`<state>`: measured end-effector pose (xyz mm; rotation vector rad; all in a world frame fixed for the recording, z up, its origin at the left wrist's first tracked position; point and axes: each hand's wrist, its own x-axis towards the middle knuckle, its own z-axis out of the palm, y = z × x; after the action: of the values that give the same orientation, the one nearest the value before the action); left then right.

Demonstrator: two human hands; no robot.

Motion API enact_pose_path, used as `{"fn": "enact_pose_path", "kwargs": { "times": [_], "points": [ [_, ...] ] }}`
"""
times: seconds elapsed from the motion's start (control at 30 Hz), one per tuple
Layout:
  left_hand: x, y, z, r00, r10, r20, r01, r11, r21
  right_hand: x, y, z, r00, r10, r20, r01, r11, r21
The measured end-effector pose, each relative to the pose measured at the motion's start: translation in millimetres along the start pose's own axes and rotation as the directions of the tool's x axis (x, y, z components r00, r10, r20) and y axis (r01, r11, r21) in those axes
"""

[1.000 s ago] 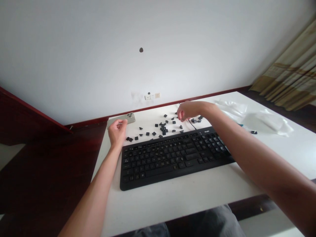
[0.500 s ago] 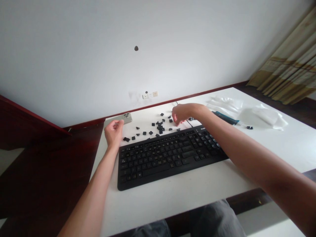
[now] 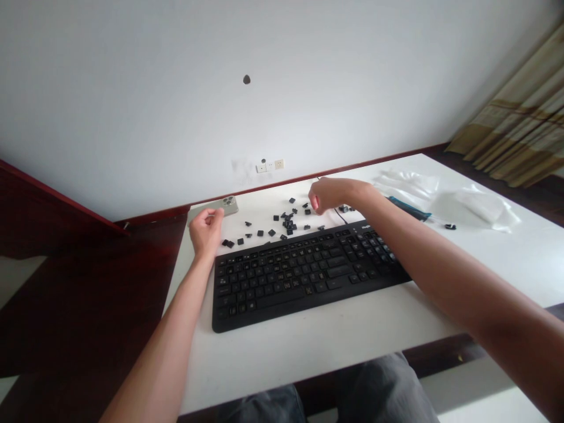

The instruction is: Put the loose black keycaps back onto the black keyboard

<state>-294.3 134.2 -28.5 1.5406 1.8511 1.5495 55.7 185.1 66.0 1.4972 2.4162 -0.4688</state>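
Observation:
A black keyboard lies on the white table between my forearms, with bare sockets where some keys are off. Behind it several loose black keycaps are scattered, some piled together. My right hand hovers over the right end of the keycaps, its fingers curled in; whatever they may hold is hidden. At the keyboard's far left corner, my left hand rests beside a phone, thumb and fingers drawn together. I cannot make out anything between them.
A cable runs behind the keyboard. To the right lie a dark teal-edged pouch, a small black item and crumpled clear plastic bags. The white table ends near my knees; a wall with sockets stands behind.
My right hand has risen slightly from the keycaps, and its fingers are curled in more. My left hand stays beside the phone. The view has shifted a little.

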Motion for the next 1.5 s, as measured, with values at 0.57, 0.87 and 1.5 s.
{"fn": "enact_pose_path", "kwargs": {
  "times": [0.57,0.87,1.5],
  "points": [
    [1.3,-3.7,0.9,1.0,0.006,0.007,-0.007,1.0,0.021,-1.3,3.8,-1.5,0.991,0.106,0.083,-0.113,0.991,0.075],
    [0.5,-1.4,0.6,1.0,0.004,0.015,-0.004,1.0,0.02,-12.7,16.2,-13.9,0.993,0.11,0.049,-0.115,0.988,0.105],
    [-0.1,1.1,0.5,1.0,0.004,0.01,-0.005,1.0,0.025,-10.8,4.2,-8.2,0.995,0.079,0.053,-0.08,0.997,0.007]
  ]
}}
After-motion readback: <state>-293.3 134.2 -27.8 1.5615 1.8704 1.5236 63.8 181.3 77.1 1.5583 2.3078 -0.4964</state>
